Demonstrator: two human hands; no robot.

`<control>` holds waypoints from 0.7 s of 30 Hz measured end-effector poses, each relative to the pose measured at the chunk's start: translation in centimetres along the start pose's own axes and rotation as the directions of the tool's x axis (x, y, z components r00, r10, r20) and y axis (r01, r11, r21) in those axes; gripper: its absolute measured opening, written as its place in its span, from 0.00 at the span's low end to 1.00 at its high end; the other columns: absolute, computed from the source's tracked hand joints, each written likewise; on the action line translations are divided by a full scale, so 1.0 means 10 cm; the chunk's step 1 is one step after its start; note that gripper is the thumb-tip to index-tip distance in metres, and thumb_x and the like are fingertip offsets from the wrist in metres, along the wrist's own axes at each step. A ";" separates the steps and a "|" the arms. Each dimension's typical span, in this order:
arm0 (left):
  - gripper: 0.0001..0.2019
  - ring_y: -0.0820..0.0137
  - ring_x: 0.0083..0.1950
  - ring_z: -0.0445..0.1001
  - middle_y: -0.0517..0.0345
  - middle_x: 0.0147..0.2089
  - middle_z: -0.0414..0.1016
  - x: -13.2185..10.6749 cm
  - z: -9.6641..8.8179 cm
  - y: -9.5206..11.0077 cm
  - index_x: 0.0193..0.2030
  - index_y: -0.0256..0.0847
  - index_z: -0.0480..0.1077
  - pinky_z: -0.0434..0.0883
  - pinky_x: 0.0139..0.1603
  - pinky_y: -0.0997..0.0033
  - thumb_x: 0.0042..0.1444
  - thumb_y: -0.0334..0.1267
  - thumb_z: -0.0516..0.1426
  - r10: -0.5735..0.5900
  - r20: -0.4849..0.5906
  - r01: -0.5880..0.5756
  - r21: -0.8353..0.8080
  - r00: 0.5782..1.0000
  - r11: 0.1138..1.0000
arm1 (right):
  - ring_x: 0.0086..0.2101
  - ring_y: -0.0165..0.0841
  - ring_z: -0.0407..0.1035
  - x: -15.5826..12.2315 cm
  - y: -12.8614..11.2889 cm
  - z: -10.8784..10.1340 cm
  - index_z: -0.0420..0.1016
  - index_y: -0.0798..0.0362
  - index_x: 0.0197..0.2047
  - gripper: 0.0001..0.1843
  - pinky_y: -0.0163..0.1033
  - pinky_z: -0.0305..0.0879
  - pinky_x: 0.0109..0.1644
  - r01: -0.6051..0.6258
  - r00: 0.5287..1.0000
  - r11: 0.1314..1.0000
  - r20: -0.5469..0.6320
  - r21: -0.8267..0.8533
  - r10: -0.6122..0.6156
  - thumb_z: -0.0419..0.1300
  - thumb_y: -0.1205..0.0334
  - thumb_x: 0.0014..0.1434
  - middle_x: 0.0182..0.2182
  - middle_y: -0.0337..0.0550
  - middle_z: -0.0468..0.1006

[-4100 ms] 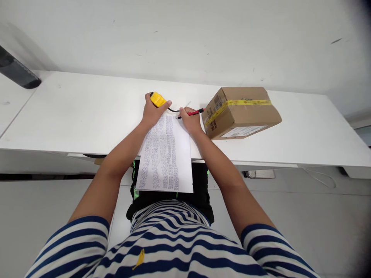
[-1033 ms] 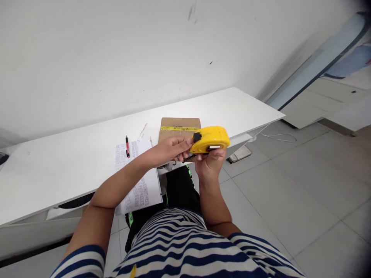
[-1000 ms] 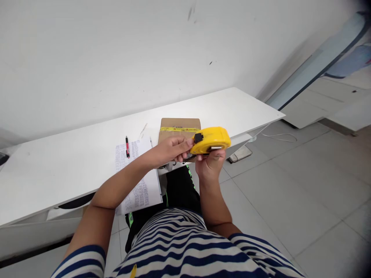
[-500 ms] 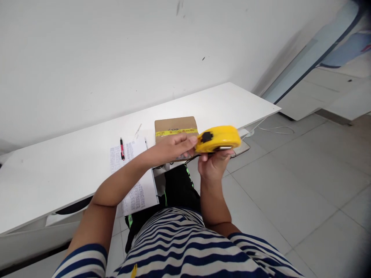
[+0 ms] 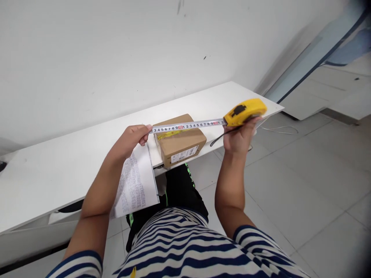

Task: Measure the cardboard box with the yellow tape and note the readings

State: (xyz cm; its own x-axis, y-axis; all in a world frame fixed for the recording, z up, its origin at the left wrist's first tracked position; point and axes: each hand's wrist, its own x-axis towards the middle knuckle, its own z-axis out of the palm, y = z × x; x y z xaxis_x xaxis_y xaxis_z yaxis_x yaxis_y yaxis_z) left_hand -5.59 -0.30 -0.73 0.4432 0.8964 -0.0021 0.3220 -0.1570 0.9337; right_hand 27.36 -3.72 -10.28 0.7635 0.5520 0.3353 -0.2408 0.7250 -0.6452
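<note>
By the white table (image 5: 72, 162) the cardboard box (image 5: 179, 141) is carried near the front edge, apparently so that its top is easily reached. Left of the box, written sheets (image 5: 137, 189) are left overhanging that edge. Also left of it, the thumb and fingers of the left hand (image 5: 131, 141) are pinched together on the end of the metal blade (image 5: 189, 126); right of the box, the yellow tape measure (image 5: 246, 112) is clasped in the right hand (image 5: 239, 138). The blade is drawn across above the box, presumably gripped at both ends to be held straight. Whether the box is touched by it cannot be told. The blade's tip is hidden by fingertips, the sheets are partly covered by a forearm, and the box's label (image 5: 184, 154) is unreadable.
</note>
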 end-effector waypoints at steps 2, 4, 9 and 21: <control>0.25 0.73 0.26 0.61 0.62 0.21 0.63 -0.04 0.02 -0.13 0.23 0.41 0.67 0.61 0.32 0.70 0.61 0.59 0.60 -0.063 -0.016 0.065 0.090 0.998 0.994 | 0.32 0.27 0.72 0.20 0.17 -0.02 0.77 0.46 0.46 0.30 0.31 0.65 0.29 -0.113 0.992 0.993 0.053 -0.035 0.115 0.65 0.28 0.58 0.38 0.38 0.79; 0.26 0.73 0.26 0.60 0.61 0.22 0.64 -0.07 0.11 -0.23 0.25 0.42 0.69 0.58 0.31 0.70 0.62 0.61 0.58 -0.127 -0.021 0.129 0.188 0.992 0.974 | 0.34 0.28 0.73 0.22 0.37 -0.01 0.77 0.47 0.45 0.31 0.32 0.66 0.31 -0.214 0.968 0.974 0.115 -0.070 0.221 0.67 0.28 0.55 0.37 0.37 0.80; 0.30 0.70 0.27 0.63 0.60 0.25 0.67 -0.03 0.31 -0.38 0.25 0.42 0.67 0.54 0.30 0.69 0.59 0.69 0.57 -0.206 -0.071 0.217 0.331 0.976 0.918 | 0.26 0.24 0.63 -0.14 0.66 0.08 0.76 0.49 0.43 0.38 0.31 0.60 0.28 -0.314 0.925 0.945 0.197 -0.091 0.326 0.71 0.24 0.45 0.31 0.32 0.75; 0.30 0.74 0.26 0.54 0.63 0.23 0.58 0.42 0.05 -0.46 0.20 0.43 0.59 0.54 0.32 0.68 0.61 0.63 0.59 -0.124 -0.053 0.130 0.124 0.991 0.984 | 0.30 0.24 0.66 -0.20 0.71 0.26 0.77 0.48 0.49 0.34 0.32 0.65 0.33 -0.244 0.923 0.965 0.282 -0.100 0.263 0.72 0.31 0.51 0.39 0.35 0.78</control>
State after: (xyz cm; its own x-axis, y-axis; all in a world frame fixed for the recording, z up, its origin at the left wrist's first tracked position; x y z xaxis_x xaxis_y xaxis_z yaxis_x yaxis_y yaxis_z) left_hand -4.82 4.03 -5.22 0.3553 0.9295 -0.0989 0.4778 -0.0896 0.8739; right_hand 22.58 1.42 -13.70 0.4723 0.8158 0.3336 -0.3582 0.5235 -0.7731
